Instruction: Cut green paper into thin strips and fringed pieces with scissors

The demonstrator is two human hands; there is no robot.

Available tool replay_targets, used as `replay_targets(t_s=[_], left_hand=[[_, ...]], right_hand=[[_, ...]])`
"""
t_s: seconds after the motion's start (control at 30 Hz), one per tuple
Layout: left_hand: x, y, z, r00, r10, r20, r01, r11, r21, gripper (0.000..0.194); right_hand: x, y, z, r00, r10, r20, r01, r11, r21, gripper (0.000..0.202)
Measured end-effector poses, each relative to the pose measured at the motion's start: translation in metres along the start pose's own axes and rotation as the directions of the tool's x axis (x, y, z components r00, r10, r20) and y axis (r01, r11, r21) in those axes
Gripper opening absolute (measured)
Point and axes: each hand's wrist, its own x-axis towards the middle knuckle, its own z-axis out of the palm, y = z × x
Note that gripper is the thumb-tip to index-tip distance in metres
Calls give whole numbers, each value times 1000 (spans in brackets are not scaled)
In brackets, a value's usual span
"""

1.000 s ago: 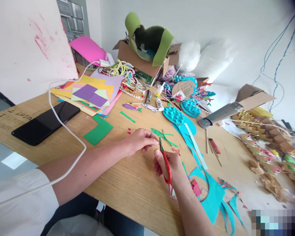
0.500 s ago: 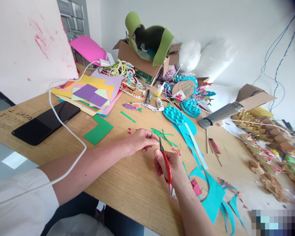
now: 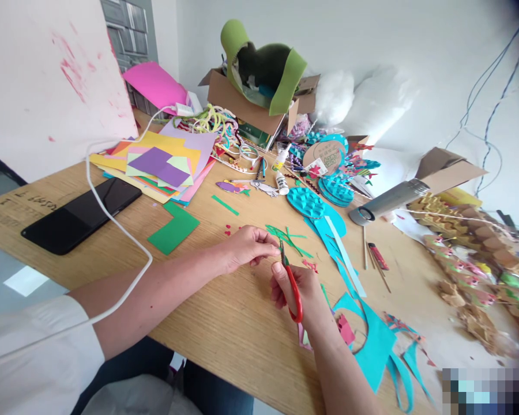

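My right hand (image 3: 300, 288) is closed around the red handles of a pair of scissors (image 3: 294, 297), whose blades point up and away from me. Close to the blade tips, my left hand (image 3: 253, 248) pinches with thumb and forefinger; whatever sits in that pinch is too small to make out. Just beyond the fingertips lie thin green paper strips (image 3: 300, 249) in a loose heap. Small red paper bits (image 3: 228, 230) rest beyond my left wrist, and more red scraps (image 3: 310, 266) are near the scissors. A cut green paper piece (image 3: 175, 230) lies flat further left.
A black phone (image 3: 80, 216) and stacked coloured paper (image 3: 190, 141) occupy the left side, with a white cable (image 3: 123, 236) crossing over my left arm. Blue scraps (image 3: 374, 346), a metal tube (image 3: 387, 202) and wooden sticks (image 3: 365, 248) lie right. Glue bottles (image 3: 281, 184) stand behind.
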Motion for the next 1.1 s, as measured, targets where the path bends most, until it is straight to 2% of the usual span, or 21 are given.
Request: replay_targets(t_s=[0.3, 0.8, 1.1], left_hand=[[-1, 1, 0, 998, -31, -49, 28, 998, -54, 14], [0, 1, -1, 1000, -17, -26, 17, 1000, 15, 14], [0, 1, -1, 998, -27, -49, 25, 999, -25, 13]], right_hand=[[-2, -4, 1, 1000, 19, -12, -19, 1000, -2, 53], [-1, -1, -1, 1000, 9, 5, -9, 1000, -6, 52], [-1, -3, -1, 999, 42, 6, -42, 999, -11, 52]])
